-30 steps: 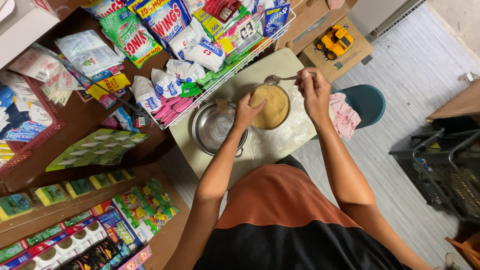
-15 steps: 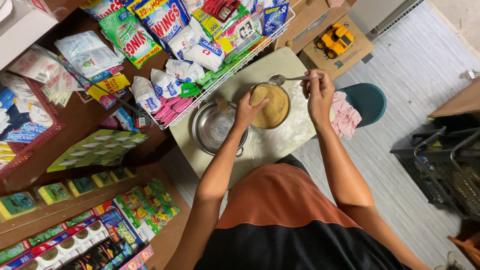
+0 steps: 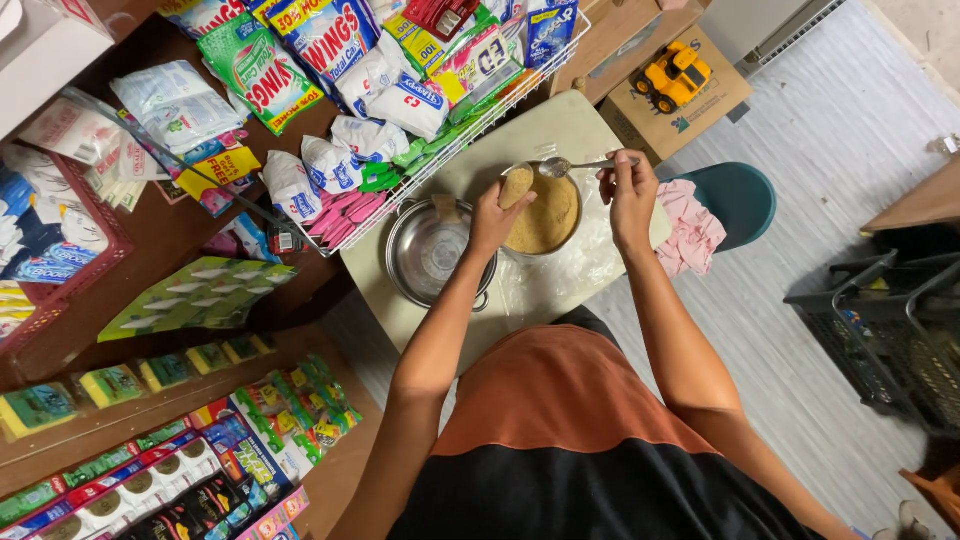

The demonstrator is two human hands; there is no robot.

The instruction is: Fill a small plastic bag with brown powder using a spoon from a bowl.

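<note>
- Cluttered shop shelves fill the frame's left; small table [image 3: 560, 125] at centre.
- Left hand [image 3: 497, 215] pinches a brown lump [image 3: 516, 186] over the bowl [image 3: 548, 215].
- Right hand [image 3: 630, 195] grips a spoon [image 3: 570, 166]; empty steel pot [image 3: 432, 252] sits left.

A wire basket [image 3: 455, 150] of detergent sachets and packets hangs over the worktop's [image 3: 560, 120] far left edge. An empty steel pot [image 3: 432, 252] stands at the worktop's left edge. Off its right edge, a pink cloth [image 3: 690, 228] lies on a teal stool [image 3: 740, 195]. Beyond the far corner, a yellow toy truck [image 3: 676, 76] sits on a cardboard box [image 3: 700, 105]. Wooden shelves [image 3: 150, 400] at left carry small boxed goods.
</note>
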